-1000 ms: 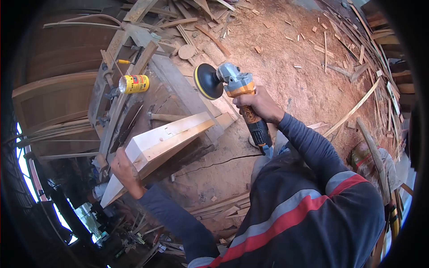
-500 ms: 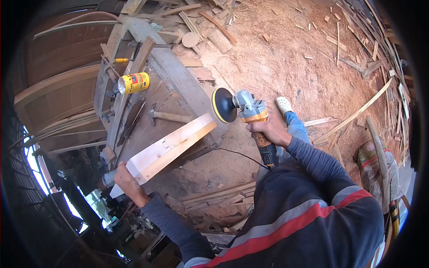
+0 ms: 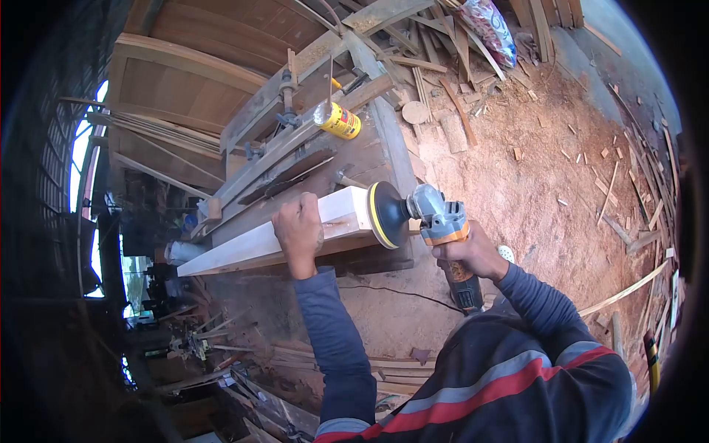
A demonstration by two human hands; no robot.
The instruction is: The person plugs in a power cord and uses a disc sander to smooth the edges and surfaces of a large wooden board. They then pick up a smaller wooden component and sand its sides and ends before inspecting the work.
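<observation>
My right hand (image 3: 476, 251) is wrapped round the body of an orange and grey angle grinder (image 3: 443, 218). Its black sanding disc (image 3: 388, 214) with a yellow rim stands at the right end of a pale wooden piece (image 3: 255, 242). Over the top of that wood, near its right part, my left hand (image 3: 299, 225) grips it with curled fingers. The wood lies along the near side of the workbench (image 3: 395, 140). Behind it a hammer (image 3: 351, 179) shows only in part.
A yellow can (image 3: 340, 121) lies on the bench beside clamps (image 3: 286, 92). Wood strips and sawdust cover the floor (image 3: 517, 177). A black cord (image 3: 399, 291) runs below the bench. A filled plastic bag (image 3: 491, 33) stands at the top.
My left hand has moved from the wood's far left end to nearer its right end. The sanding disc, earlier apart from the wood, is now at its end. The view has turned.
</observation>
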